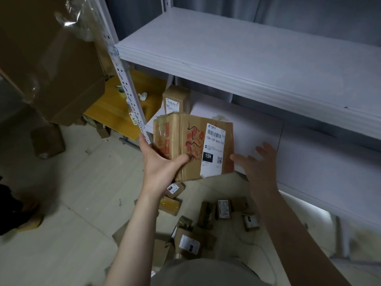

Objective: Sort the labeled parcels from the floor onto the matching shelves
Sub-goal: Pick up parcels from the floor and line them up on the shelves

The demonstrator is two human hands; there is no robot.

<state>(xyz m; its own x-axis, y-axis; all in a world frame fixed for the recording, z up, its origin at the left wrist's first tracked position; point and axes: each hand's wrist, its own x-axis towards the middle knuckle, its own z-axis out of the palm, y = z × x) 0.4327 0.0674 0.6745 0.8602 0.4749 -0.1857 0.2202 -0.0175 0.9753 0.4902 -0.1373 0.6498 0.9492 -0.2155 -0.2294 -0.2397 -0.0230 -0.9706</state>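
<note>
Midway through one sort cycle, by the look of it: held clear of the floor [72, 193], not yet shelved, label up for reading. Grasping the parcel [185, 145] in the left hand [162, 168], thumb across the front face and fingers behind, just right of the post [132, 100] near its lower end. Holding the right hand [257, 162] released and spread, further right of the post, thumb close to the parcel's edge; contact impossible to tell. Showing a white label [213, 149] with a black "15H" block. Next, probably: matching that code to a shelf, then steadying the free edge with the right hand and sliding the parcel flat onto the upper shelf [226, 48], right of the post and higher, or the lower shelf [268, 129], right of the post, beside the small parcel [175, 100] standing there. No shelf markings legible. Leaving scattered parcels [189, 242] on the floor, below and right of the post.
</note>
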